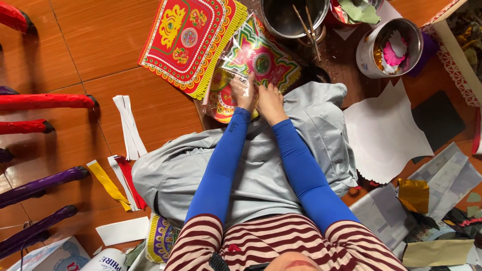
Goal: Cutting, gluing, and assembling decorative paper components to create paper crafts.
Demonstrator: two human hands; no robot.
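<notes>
Both my arms wear blue sleeves and reach forward over a grey cloth on my lap. My left hand and my right hand sit side by side, fingers pinching the near edge of a clear plastic packet of colourful patterned paper. The packet is tilted and lies partly over a stack of red and yellow ornate paper sheets on the brown tiled floor.
A dark metal pot with sticks and a tin can with scraps stand beyond the packet. White cut paper and gold foil lie at right. Red and purple rods and paper strips lie at left.
</notes>
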